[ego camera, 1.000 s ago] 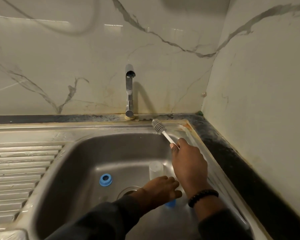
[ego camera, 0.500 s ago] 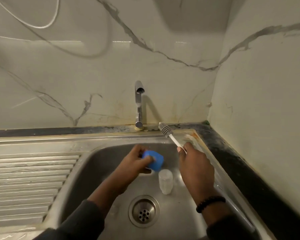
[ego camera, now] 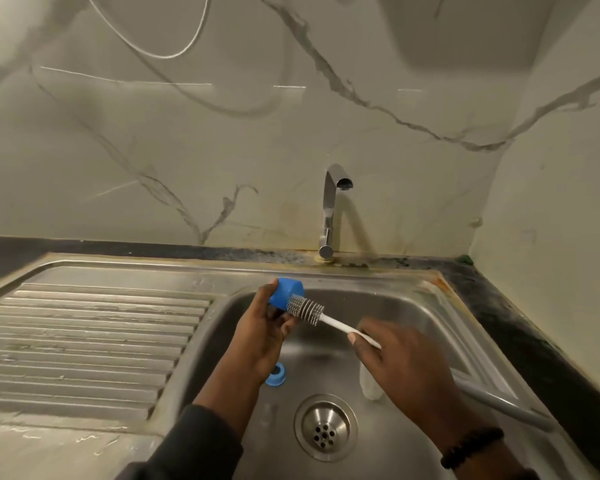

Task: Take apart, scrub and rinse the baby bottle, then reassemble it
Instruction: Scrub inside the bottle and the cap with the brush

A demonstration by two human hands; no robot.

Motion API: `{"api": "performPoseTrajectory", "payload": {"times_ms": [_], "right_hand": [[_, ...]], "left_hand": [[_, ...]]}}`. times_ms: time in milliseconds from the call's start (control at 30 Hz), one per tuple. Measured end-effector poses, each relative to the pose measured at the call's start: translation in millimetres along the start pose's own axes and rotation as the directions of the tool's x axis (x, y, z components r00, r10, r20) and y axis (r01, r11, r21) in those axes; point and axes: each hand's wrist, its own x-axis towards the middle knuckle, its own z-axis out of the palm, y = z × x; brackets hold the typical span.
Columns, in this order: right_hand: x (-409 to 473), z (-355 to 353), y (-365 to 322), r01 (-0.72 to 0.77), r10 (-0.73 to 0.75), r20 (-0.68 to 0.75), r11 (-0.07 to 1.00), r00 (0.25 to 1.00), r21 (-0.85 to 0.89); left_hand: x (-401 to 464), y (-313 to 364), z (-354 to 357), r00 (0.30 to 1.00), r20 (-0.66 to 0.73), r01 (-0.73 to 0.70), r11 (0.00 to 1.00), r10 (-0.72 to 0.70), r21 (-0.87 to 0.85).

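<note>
My left hand (ego camera: 265, 332) grips a blue bottle cap (ego camera: 284, 293) above the left part of the sink basin. My right hand (ego camera: 400, 362) holds a white-handled bottle brush (ego camera: 336, 322), and its grey bristle head (ego camera: 305, 309) lies against the cap's open side. A blue screw ring (ego camera: 277, 374) sits on the basin floor, partly hidden by my left wrist. The clear bottle body (ego camera: 373, 384) stands in the basin behind my right hand, mostly hidden.
A steel sink (ego camera: 413, 296) with a drain (ego camera: 325, 427) lies below. The faucet (ego camera: 329, 209) stands at the back edge with no water running. A ribbed drainboard (ego camera: 84, 341) spreads to the left. A grey hose (ego camera: 499, 400) lies along the basin's right side. Marble walls close the back and right.
My left hand lifted the blue cap from the basin floor and raised it. My right hand swung the brush head down and left until it met the cap.
</note>
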Motion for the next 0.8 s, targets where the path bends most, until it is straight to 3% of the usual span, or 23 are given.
{"api": "performPoseTrajectory", "payload": {"times_ms": [200,533,700,800], "right_hand": [[3,-1,-3,0.043,-0.052,-0.162,0.997,0.985,-0.06],[0,-5,-10,0.004,-0.038,-0.133,0.969,0.99,-0.249],[-3,0,-26,-0.003,-0.008,-0.07,0.988,0.998,-0.153],[0,-4,-24,0.081,-0.089,-0.081,0.992,0.993,-0.099]], "left_hand": [[-3,-4,5,0.992,0.124,-0.034,0.984,0.012,0.177],[-1,-3,8,0.968,0.212,-0.194,0.931,0.131,0.309],[2,3,4,0.954,0.23,-0.257,0.922,0.193,0.29],[4,3,1,0.954,0.226,-0.261,0.919,0.198,0.295]]}}
